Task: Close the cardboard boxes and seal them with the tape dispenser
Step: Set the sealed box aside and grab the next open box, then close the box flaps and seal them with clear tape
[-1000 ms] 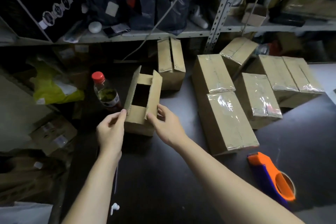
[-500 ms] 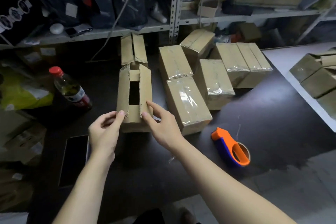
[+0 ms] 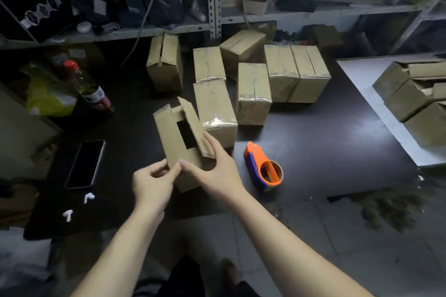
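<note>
Head view: left hand [image 3: 154, 183] is pinching the near left corner of the open box [image 3: 179, 152], fingers curled, thumb against the cardboard. Right hand [image 3: 217, 171] is lying spread over the box's near right side, with straight fingers pressing on the right flap and thumb on the near top edge. Open box is sitting skewed on the dark table [image 3: 313, 142], both long flaps partly raised, dark gap showing between them. Orange and blue tape dispenser [image 3: 264, 169] is lying just right of the right hand, untouched. Phone [image 3: 85, 164] and two white earbuds [image 3: 89, 197] are lying to the left. Taped boxes [image 3: 253, 89] are sitting in a cluster behind, the nearest just beside the open box. Untaped box [image 3: 165, 62] is standing at the cluster's left end. Red-capped bottle [image 3: 89, 87] is standing further left. More cardboard boxes [image 3: 415, 94] are sitting piled at the right edge, with metal shelving [image 3: 213, 7] running along the back
</note>
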